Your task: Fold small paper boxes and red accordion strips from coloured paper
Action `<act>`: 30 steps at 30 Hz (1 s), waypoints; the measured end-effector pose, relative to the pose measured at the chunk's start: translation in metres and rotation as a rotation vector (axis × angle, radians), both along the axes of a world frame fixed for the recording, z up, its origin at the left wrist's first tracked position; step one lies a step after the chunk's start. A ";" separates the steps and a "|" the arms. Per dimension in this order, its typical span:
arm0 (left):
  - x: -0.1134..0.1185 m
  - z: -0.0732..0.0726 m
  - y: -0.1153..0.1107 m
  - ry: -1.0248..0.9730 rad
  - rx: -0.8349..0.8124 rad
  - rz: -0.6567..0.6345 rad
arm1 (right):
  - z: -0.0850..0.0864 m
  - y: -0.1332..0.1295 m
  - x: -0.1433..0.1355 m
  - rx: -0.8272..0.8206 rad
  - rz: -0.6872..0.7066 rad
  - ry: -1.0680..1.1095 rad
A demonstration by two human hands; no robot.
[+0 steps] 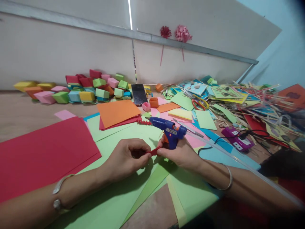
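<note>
A small red paper strip [155, 151] is stretched between my two hands over the green paper sheets [111, 187]. My left hand [130, 156] pinches its left end between thumb and fingertips. My right hand [182, 154] grips a blue hot glue gun [172, 133] by its handle, and its thumb also presses on the strip's right end. The gun points left, with a small red light glowing on its side. Close to its nozzle lies a red zigzag paper piece [144, 122].
Red sheets [47, 152] lie on the left, orange paper [118, 112] behind. Several folded paper boxes [87, 95] line the wall beside a phone [139, 94]. Scissors [199, 102], a purple power socket [237, 138] with a black cable, and scattered sticks [257, 117] are on the right.
</note>
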State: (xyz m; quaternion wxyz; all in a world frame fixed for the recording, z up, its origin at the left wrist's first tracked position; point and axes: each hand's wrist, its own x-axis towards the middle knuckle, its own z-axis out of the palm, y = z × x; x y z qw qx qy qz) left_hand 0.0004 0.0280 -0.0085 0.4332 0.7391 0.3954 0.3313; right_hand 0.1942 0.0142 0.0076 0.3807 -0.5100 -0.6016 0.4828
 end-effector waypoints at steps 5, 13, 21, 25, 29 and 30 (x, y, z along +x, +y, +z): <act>-0.001 0.004 0.000 -0.035 0.041 -0.035 | -0.002 0.003 0.003 -0.004 -0.074 0.129; -0.001 0.002 0.001 -0.085 -0.015 -0.045 | 0.014 0.004 0.012 -0.061 -0.234 0.331; 0.001 0.008 0.000 -0.053 0.067 0.014 | 0.016 0.006 0.022 -0.146 -0.173 0.080; 0.000 0.008 0.001 -0.028 0.156 0.031 | 0.016 0.004 0.027 -0.045 -0.039 0.020; -0.001 0.006 0.001 0.035 0.182 0.022 | 0.016 0.001 0.025 -0.023 0.076 -0.025; -0.001 0.005 0.001 0.043 0.166 0.014 | 0.016 0.001 0.023 -0.042 0.099 -0.051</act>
